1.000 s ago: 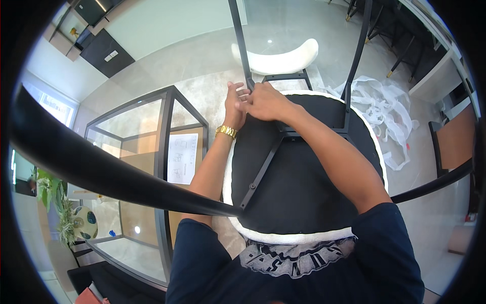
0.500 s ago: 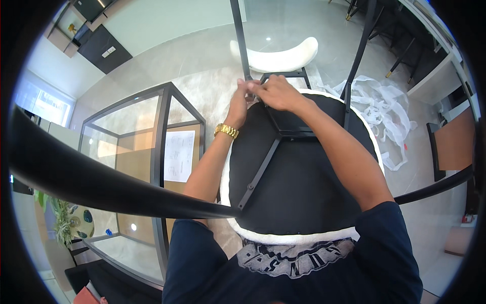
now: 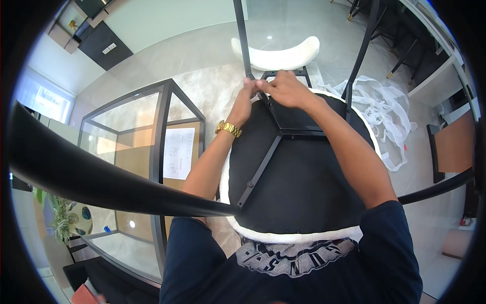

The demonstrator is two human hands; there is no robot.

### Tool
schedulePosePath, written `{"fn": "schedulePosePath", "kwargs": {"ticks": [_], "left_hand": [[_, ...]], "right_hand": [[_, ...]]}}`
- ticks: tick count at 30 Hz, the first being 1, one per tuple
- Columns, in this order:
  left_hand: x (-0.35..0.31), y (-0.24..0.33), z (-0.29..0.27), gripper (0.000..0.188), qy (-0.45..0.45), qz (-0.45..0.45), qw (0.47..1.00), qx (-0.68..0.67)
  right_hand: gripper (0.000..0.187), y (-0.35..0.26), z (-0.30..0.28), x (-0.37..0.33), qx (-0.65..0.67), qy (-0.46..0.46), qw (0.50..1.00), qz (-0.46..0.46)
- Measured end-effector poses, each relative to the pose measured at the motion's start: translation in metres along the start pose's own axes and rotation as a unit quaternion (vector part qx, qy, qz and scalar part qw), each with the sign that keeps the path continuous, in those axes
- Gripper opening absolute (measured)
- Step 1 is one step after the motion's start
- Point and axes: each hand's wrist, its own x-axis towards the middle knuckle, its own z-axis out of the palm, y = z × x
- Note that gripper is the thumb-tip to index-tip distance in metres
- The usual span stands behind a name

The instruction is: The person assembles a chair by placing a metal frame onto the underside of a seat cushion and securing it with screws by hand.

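Observation:
An upturned chair seat (image 3: 298, 182) with a black underside and white padded rim lies before me. A black metal frame (image 3: 277, 136) crosses its underside. At the far left, a black chair leg (image 3: 242, 40) rises from that frame. My left hand (image 3: 243, 101), with a gold watch (image 3: 229, 128) on the wrist, is closed around the foot of this leg. Beside it, my right hand (image 3: 287, 91) has its fingers pinched together at the same joint. Whatever small part sits in the right fingertips is hidden.
Another black leg (image 3: 362, 50) stands at the far right; a near one (image 3: 116, 187) sweeps across the left. A glass-sided table frame (image 3: 164, 137) with a paper sheet (image 3: 178, 153) stands left. Beyond lies a white curved cushion (image 3: 278, 54); white plastic wrapping (image 3: 379, 106) covers floor at right.
Both hands stay at the leg joint with small finger shifts. My right hand has moved slightly to the right, and its fingertips have changed position.

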Motion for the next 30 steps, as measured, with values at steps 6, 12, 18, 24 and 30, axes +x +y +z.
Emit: {"fn": "schedulePosePath", "kwargs": {"ticks": [6, 12, 18, 24, 30], "left_hand": [[0.007, -0.002, -0.010, 0.084, 0.017, -0.035, 0.991, -0.131], [0.002, 0.000, -0.009, 0.089, 0.006, -0.029, 0.996, -0.085], [0.001, 0.009, -0.002, 0.096, -0.094, -0.059, 0.988, -0.106], [-0.003, 0.005, -0.010, 0.101, -0.136, -0.012, 0.990, -0.031], [0.007, -0.002, -0.004, 0.094, -0.071, -0.027, 0.994, -0.079]], "right_hand": [[0.051, 0.009, 0.027, -0.006, 0.020, -0.018, 1.000, 0.002], [0.050, 0.006, 0.018, -0.020, -0.016, -0.040, 0.999, -0.031], [0.055, -0.001, 0.016, -0.021, 0.020, -0.060, 0.997, -0.050], [0.057, 0.016, -0.002, -0.028, -0.106, -0.036, 0.994, 0.003], [0.065, 0.023, 0.011, 0.009, -0.044, 0.027, 0.999, 0.016]]}}
